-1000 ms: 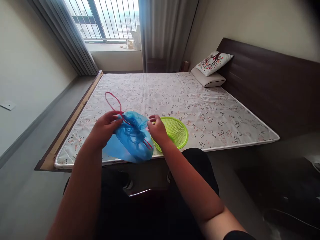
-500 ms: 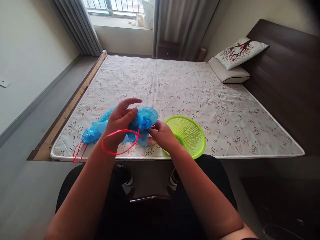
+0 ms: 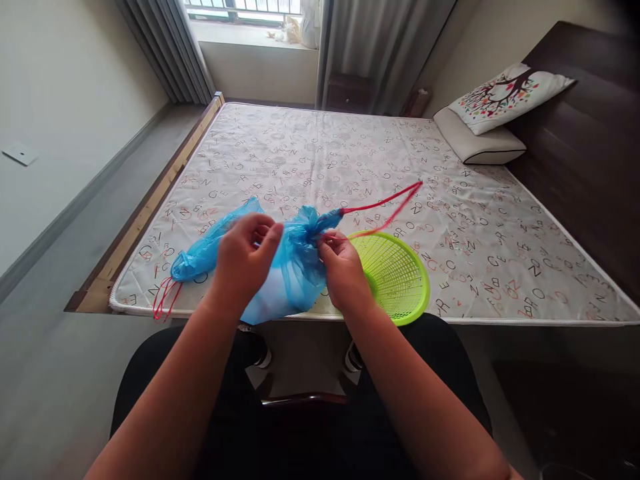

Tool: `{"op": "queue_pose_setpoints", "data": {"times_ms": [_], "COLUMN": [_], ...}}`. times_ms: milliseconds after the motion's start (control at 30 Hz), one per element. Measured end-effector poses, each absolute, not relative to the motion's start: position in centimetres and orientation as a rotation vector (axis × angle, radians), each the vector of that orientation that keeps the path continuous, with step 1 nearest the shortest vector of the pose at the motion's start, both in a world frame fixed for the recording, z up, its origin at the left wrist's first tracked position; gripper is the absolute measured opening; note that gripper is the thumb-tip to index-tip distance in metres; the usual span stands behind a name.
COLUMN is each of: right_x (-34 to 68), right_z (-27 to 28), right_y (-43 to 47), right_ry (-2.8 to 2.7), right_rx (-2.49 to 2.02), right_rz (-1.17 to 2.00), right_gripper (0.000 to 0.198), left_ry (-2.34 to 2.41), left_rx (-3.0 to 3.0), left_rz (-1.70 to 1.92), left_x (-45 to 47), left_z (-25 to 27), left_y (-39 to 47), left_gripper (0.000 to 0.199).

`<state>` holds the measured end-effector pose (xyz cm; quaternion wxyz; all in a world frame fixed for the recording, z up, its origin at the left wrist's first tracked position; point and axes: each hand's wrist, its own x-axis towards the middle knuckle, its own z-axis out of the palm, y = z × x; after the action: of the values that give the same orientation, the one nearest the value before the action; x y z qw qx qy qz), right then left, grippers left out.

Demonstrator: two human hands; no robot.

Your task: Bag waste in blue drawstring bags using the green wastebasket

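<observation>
A thin blue plastic drawstring bag [image 3: 287,283] hangs at the near edge of the mattress, its neck bunched up. My right hand [image 3: 345,267] pinches that gathered neck. From the neck a red drawstring [image 3: 383,201] loops out to the right. My left hand [image 3: 245,257] is just left of the neck, fingers loosely curled and thumb apart, with nothing visible between them. Behind it, a second blue bag [image 3: 200,250] lies on the mattress, with red strings [image 3: 165,297] trailing at its left end. Something pale shows faintly through the held bag; I cannot tell what.
A lime-green mesh plastic basket [image 3: 400,280] rests tilted at the mattress edge, right of my right hand. The letter-print mattress [image 3: 320,153] spans the view, with a tree-print pillow [image 3: 510,97] at the dark headboard [image 3: 595,127]. My knees are against the near side.
The held bag has turned: its red loop, before hanging over my left wrist, now points right, and its body hangs lower. My left hand's fingers have curled in.
</observation>
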<state>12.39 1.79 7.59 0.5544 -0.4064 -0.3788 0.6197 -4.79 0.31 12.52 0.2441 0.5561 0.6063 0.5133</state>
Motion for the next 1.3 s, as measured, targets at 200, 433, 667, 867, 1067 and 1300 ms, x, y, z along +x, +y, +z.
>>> {"op": "queue_pose_setpoints", "data": {"times_ms": [200,433,667,867,1067,1300], "right_x": [12.8,14.4,15.1,15.3,15.4,16.0], "right_z": [11.0,14.6,15.3,14.9,16.0,16.1], "right_y": [0.9,-0.1,-0.3,-0.2,-1.1,-0.8], "right_ry": [-0.901,-1.166,-1.185,-1.195,-1.286,-1.428], "right_rx": [-0.824,-0.781,-0.732,-0.968,-1.006,-0.906], "right_rz": [1.628,1.572,1.595,1.411,1.006,1.351], "right_gripper": [0.034,0.033,0.028,0.021,0.021,0.032], "left_ry": [1.5,1.244,1.077,1.132,1.245,1.157], "left_rx": [1.499,1.386,1.211,1.137,1.219,1.316], "left_rz": [1.309,1.237,1.191,1.248,1.291,1.223], "left_x": [-2.2,-2.8,-3.2,-2.9,-2.5,-2.3], "left_z": [13.7,18.2,18.4,17.7,17.2,17.5], "left_y": [-0.3,-2.1,-2.3,-2.1,-2.2,-2.4], "left_gripper": [0.034,0.033,0.035,0.032,0.03,0.03]}}
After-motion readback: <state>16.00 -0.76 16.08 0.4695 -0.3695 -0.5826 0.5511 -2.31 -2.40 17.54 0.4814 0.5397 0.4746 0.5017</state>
